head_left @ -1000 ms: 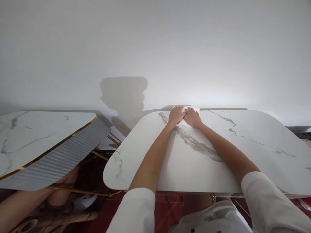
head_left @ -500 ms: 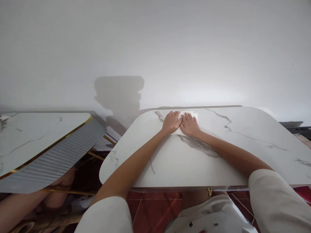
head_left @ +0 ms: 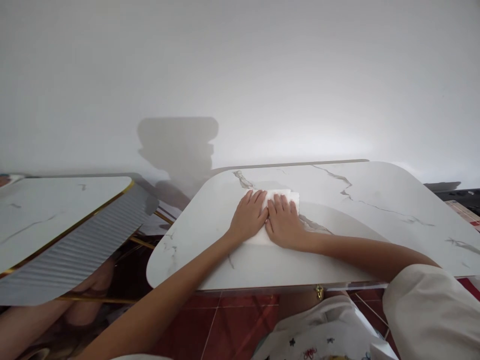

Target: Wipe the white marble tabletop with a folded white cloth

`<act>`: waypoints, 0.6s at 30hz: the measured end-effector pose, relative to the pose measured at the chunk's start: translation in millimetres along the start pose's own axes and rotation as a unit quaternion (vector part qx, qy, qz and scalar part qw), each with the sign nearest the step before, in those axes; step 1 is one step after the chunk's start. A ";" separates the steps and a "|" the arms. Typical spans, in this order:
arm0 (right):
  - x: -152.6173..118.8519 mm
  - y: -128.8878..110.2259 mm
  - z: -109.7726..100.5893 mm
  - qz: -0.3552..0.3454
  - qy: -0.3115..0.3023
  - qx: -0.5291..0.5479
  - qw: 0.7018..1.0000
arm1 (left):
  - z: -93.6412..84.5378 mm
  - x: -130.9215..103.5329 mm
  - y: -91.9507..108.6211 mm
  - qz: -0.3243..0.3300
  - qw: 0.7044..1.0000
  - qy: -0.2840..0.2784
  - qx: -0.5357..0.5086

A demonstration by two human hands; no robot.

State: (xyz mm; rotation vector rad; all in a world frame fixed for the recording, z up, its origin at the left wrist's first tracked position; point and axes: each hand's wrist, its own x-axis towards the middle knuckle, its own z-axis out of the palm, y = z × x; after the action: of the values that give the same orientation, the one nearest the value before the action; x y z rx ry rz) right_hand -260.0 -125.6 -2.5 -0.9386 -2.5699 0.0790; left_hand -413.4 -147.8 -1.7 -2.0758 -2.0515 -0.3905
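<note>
A folded white cloth point(head_left: 259, 239) lies on the white marble-patterned tabletop point(head_left: 210, 215), around the middle of its width. My left hand point(head_left: 247, 216) rests palm down on the cloth's left part with its fingers stretched forward. Beside it, my right hand point(head_left: 285, 222) presses flat on the right part, fingers slightly spread. The two thumbs meet or nearly meet over the cloth. Most of the cloth is covered by my hands; its far edge and near edge show. Neither hand curls around it.
A second marble-patterned table point(head_left: 45, 215) with gold trim and a grey ribbed side stands at left. Another person's legs point(head_left: 86, 300) show beneath it. A pale wall point(head_left: 262, 75) rises behind both tables. A small gold key or knob point(head_left: 319, 292) sticks out at the front edge.
Both hands and the cloth beneath them have slid toward me and slightly left, from near the tabletop's far edge to its middle. My elbows have bent more.
</note>
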 end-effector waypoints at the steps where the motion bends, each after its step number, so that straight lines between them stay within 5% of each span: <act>1: -3.6 -3.0 -0.5 -0.002 -0.001 0.002 1.000 | -2.1 -5.2 1.7 -0.006 1.000 -0.003 -0.001; 18: -57.9 -23.6 -22.5 -0.083 -0.037 0.056 0.994 | -15.3 -85.4 33.2 -0.085 0.996 0.016 0.022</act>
State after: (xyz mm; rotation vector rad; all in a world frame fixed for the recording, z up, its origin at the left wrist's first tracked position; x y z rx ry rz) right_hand -225.4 -182.0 2.2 -0.6907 -2.6694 0.2118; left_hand -381.4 -234.3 -13.2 -1.8651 -2.2034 -0.4002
